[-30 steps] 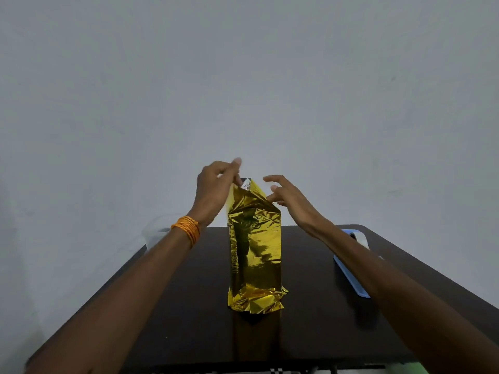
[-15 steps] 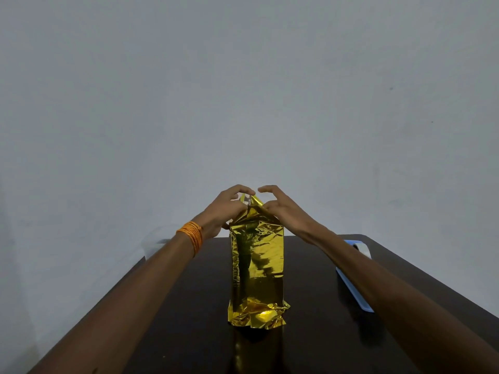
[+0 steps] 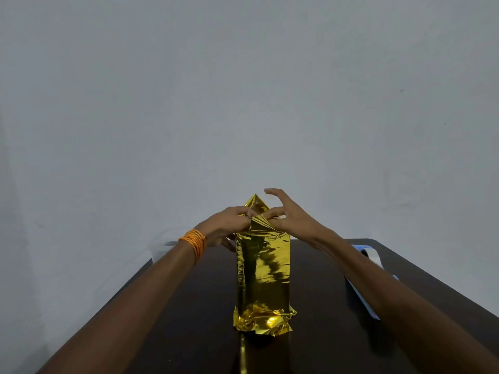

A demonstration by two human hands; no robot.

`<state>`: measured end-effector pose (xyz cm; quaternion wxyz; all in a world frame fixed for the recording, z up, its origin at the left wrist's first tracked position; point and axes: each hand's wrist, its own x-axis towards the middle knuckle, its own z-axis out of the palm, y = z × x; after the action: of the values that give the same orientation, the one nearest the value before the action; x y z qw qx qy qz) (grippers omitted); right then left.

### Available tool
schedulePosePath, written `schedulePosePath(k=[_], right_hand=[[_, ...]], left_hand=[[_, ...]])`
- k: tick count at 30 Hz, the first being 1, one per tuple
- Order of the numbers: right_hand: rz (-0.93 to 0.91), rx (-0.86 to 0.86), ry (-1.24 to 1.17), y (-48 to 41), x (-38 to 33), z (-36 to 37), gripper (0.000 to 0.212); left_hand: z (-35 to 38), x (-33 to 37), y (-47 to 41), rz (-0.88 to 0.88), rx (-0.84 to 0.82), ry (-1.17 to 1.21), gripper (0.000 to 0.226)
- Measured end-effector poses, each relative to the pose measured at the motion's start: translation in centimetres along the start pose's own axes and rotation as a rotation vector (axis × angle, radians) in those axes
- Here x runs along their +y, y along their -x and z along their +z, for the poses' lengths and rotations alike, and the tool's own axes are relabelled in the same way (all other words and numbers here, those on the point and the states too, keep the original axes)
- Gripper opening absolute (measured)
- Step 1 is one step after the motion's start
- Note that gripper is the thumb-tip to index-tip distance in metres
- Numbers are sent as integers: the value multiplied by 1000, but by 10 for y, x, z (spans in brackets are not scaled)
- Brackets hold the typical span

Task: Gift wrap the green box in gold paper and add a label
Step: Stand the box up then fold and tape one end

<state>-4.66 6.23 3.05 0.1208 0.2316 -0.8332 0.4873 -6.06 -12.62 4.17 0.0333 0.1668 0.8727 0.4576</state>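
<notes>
A tall box wrapped in shiny gold paper (image 3: 263,276) stands upright in the middle of the dark table (image 3: 189,333). The green box itself is fully hidden under the paper. Crumpled gold paper bunches at its base. At the top, a pointed gold flap (image 3: 256,202) sticks up behind a folded triangular flap. My left hand (image 3: 229,221) pinches the paper at the top left. My right hand (image 3: 290,217) presses the folded flap down with its thumb and lower fingers, while its index finger is raised above the flap.
A light blue flat item with a tape roll (image 3: 368,255) lies at the table's right side, partly behind my right forearm. An orange bangle stack (image 3: 195,242) is on my left wrist. A plain grey wall stands behind the table.
Both hands have come down onto the box top and closed in on the paper. The loose top paper is now folded into a triangular flap, with a pointed flap standing behind it.
</notes>
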Motion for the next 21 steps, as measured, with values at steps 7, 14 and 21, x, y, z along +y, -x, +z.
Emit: schedulePosePath(k=[7, 14, 21], right_hand=[[-34, 129, 61, 1, 16, -11, 68], [-19, 35, 181, 0, 11, -17, 75], [25, 35, 197, 1, 11, -19, 77]], left_hand=[[0, -5, -4, 18, -4, 35, 30], [-1, 21, -9, 233, 149, 61, 27], [5, 34, -24, 165, 139, -57, 16]])
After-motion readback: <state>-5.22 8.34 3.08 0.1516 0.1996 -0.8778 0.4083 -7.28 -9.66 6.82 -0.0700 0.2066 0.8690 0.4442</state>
